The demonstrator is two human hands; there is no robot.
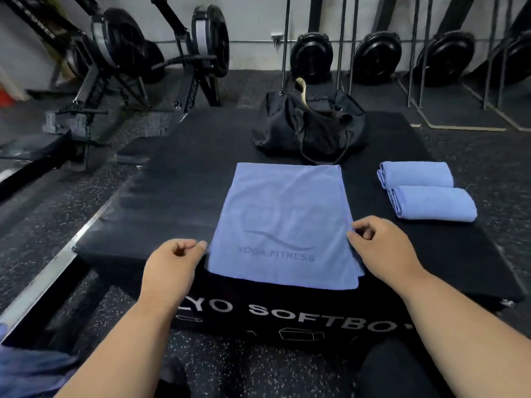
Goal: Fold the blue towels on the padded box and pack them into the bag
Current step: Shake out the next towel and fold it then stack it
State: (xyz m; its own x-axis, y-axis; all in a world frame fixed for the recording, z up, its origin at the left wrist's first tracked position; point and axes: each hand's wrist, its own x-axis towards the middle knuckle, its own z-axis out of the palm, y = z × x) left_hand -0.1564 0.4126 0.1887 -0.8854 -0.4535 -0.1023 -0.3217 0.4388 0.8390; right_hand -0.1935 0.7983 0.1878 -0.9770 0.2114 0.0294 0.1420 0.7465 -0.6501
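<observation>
Both grips (172,262) (379,242) pinching towel (284,225) edges (near end)

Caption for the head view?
Both hands pinch a half-folded blue towel on the padded box.

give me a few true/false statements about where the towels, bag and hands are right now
1. Two folded towels lie on the box, on its right side. True.
2. The bag sits on the floor beside the box. False: it sits on the box's far end, behind the flat towel.
3. The left hand pinches the flat towel's left edge. True.
4. The right hand rests on the folded towels. False: it grips the flat towel's right edge.
5. The flat towel lies wholly on top of the box. False: its near end hangs over the front edge.
</observation>
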